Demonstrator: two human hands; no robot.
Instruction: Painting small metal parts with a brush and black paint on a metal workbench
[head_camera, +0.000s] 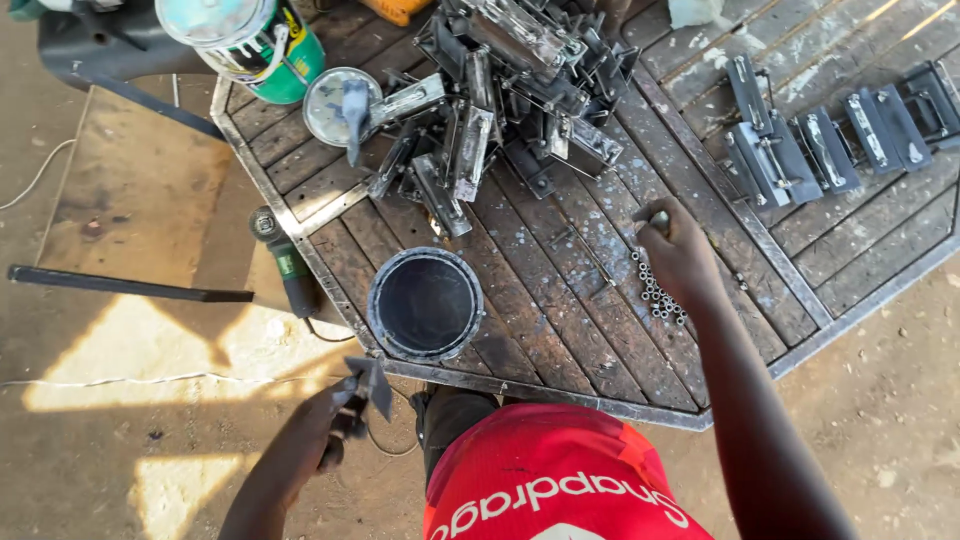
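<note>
Left hand: left hand (305, 445), nearest the camera at lower left and off the desk edge, is closed around one small dark metal bracket (368, 385); stiff, light and sharp-edged by the look of it, best held by its flat body.
Desk: one slatted wood-and-metal desk (560, 290) fills the frame's middle and right.
Bracket pile: a tangled heap of metal pieces (500, 90) at upper centre; too many overlap to count; likely heavy together, rigid singly.
Finished row: about five dark painted pieces (830, 140) lie side by side at upper right.
Paint cans: two; one green can (255, 40) at upper left, one open black can (425, 303) at lower centre, probably wet and slippery inside.
Grinder: one green angle grinder (285, 262) hangs at the desk's left edge.
Right hand: right hand (680, 255) is curled shut over a small item, not identifiable, just above the bolts.
Bolts: a cluster of small silvery bolts (655, 295); tiny, hard, prone to rolling; count unclear.
</note>
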